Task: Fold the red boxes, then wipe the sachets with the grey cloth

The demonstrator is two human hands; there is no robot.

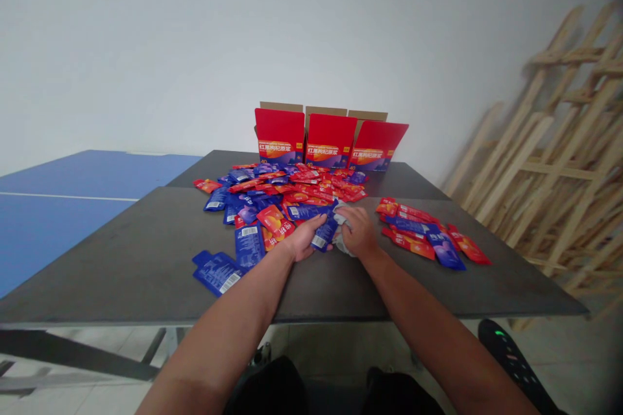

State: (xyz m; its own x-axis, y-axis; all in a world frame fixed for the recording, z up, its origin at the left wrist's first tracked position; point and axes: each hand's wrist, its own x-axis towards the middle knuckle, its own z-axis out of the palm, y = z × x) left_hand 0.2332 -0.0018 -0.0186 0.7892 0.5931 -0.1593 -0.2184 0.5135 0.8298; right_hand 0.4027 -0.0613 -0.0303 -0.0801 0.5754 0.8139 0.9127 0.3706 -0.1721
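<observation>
You are holding your left hand [302, 238] over a blue sachet [324, 234], its fingers lying close together at the sachet's edge, though you cannot tell whether they are gripping it. Your right hand [359, 232] is curling its fingers narrowly over crumpled grey material [343, 243] touching that sachet. A heap of red and blue sachets [287, 198] is lying on the dark table [136, 266] just ahead of your hands, with a smaller group [418, 230] lying to the right. Three open cartons with red flaps [331, 141] are standing at the table's far end.
</observation>
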